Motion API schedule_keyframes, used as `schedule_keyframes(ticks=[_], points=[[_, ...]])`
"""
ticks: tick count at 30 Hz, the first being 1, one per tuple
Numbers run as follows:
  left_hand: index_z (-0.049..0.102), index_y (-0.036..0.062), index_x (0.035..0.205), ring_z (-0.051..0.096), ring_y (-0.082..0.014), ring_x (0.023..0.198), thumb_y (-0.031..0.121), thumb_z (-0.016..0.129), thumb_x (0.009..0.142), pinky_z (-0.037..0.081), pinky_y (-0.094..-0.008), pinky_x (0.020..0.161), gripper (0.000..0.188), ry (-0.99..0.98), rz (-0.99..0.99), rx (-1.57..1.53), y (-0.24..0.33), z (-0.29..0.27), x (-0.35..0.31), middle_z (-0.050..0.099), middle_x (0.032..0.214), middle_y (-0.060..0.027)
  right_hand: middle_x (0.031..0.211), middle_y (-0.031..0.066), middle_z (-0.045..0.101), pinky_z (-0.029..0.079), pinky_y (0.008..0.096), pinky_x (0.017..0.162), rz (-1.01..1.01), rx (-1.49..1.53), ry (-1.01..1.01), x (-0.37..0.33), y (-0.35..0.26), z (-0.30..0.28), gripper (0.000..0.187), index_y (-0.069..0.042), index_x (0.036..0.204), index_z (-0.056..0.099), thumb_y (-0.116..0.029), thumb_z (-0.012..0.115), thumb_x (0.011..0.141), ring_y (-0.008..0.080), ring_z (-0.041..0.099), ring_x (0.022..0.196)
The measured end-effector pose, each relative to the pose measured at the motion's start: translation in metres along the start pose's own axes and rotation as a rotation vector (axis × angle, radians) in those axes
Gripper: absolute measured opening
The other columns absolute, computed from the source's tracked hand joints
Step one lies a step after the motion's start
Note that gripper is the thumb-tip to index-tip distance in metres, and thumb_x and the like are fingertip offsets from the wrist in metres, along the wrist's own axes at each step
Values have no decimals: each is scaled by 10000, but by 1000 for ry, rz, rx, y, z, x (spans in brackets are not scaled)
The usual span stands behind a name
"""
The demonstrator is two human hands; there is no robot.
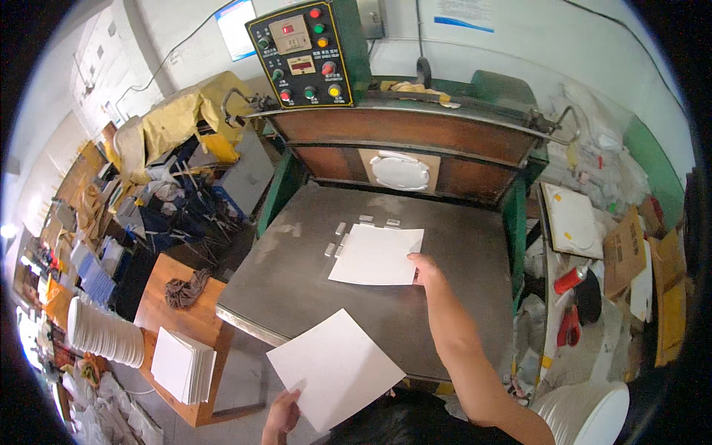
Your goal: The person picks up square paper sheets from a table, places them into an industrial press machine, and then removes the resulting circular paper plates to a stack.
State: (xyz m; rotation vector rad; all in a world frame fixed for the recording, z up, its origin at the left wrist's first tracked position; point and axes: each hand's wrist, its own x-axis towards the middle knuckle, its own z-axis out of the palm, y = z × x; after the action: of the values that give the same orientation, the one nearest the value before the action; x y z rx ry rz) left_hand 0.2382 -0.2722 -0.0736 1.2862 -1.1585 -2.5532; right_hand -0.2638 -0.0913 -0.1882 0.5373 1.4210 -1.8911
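A white square sheet (377, 252) lies on the dark metal bed (274, 259) of a green press, its far and left edges against several small light stop blocks (341, 228). At its right edge, my right hand (423, 268) grips the sheet, thumb on top and the other fingers partly hidden below. Nearer to me, my left hand (283, 412) holds a second white sheet (337, 367) by its lower left side, tilted in front of the bed's near edge. Above the bed, the raised brown platen carries a board with a white oval die (400, 170).
A control box (302, 52) with coloured buttons stands over the press. On the left, a wooden table (167, 289) bears a stack of white sheets (182, 365), a dark cloth (187, 288) and stacked white discs (104, 331). Red scissors (569, 326) and cardboard (627, 248) lie at right.
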Motion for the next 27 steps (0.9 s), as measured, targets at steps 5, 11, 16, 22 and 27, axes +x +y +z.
schedule_keyframes(ticks=[5, 11, 16, 22, 27], points=[[468, -58, 1242, 669, -253, 811, 112, 540, 890, 579, -343, 600, 398, -198, -114, 4, 10, 86, 48, 632, 1025, -165, 1053, 118, 643, 545, 443, 789, -17, 163, -133, 3, -30, -45, 323, -57, 1129, 573, -132, 631, 820, 264, 641, 944], [353, -61, 1317, 537, -372, 1144, 113, 411, 974, 479, -498, 981, 389, -302, -44, -12, -15, 194, 188, 501, 1240, -242, 1138, 157, 602, 487, 427, 918, -337, 227, -97, -149, -49, -130, 414, 9, 1224, 512, -136, 620, 852, 281, 587, 1058], [328, -70, 1323, 554, -375, 1101, 69, 339, 978, 511, -496, 946, 372, -212, -44, -66, -22, 252, 305, 488, 1250, -236, 1153, 140, 589, 476, 416, 919, -519, 103, 153, -250, 25, -264, 453, 18, 1274, 471, -153, 575, 868, 276, 580, 1038], [411, -10, 1315, 474, -342, 1224, 175, 574, 894, 463, -438, 972, 488, -230, 239, 654, -37, 276, 266, 488, 1288, -207, 1259, 169, 511, 447, 430, 970, -622, 515, 438, -373, 100, -243, 623, -22, 1400, 328, -57, 525, 810, 323, 543, 1104], [449, 22, 1338, 262, -383, 1380, 290, 630, 805, 192, -483, 1140, 624, -82, 1002, 1557, -42, 351, 266, 393, 1426, -191, 1204, 179, 542, 465, 413, 942, -703, 448, 549, -402, 100, -175, 613, 31, 1357, 358, -75, 552, 786, 304, 568, 1059]])
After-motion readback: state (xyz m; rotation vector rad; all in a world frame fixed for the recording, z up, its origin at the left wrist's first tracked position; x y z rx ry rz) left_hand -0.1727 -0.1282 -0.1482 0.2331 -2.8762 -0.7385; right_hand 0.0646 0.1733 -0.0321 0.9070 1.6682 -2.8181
